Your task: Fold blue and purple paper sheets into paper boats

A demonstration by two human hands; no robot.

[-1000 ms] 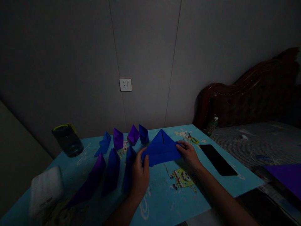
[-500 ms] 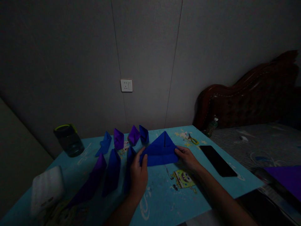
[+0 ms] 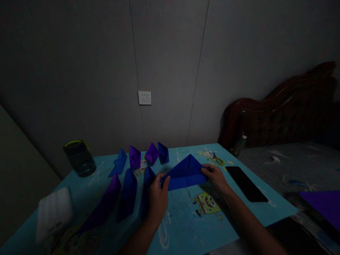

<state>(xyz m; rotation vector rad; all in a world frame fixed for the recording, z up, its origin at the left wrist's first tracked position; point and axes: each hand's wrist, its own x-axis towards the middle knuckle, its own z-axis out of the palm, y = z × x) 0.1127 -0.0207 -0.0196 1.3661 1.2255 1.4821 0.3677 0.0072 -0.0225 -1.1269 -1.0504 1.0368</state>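
Held up over the table is a blue folded paper hat shape (image 3: 186, 175), a triangle with a band along its lower edge and a dark slit near its peak. My left hand (image 3: 159, 196) pinches its left corner, thumb in front. Its right corner is pinched by my right hand (image 3: 214, 177). Just left of my left hand stands a dark blue folded paper piece (image 3: 146, 187), partly hidden by that hand. Beyond it are another blue folded piece (image 3: 127, 196) and a long purple one (image 3: 105, 205).
Small folded paper boats, including a purple one (image 3: 135, 157), stand along the back. A dark cup (image 3: 81, 159) and white tissue pack (image 3: 54, 212) lie left. Yellow-handled scissors (image 3: 219, 160) and a black phone-like slab (image 3: 245, 184) are on the right of the patterned tablecloth (image 3: 191, 230).
The blue paper has shifted slightly right and tilted, its right side higher and its peak lower. Both hands still grip its corners. The view has moved slightly.
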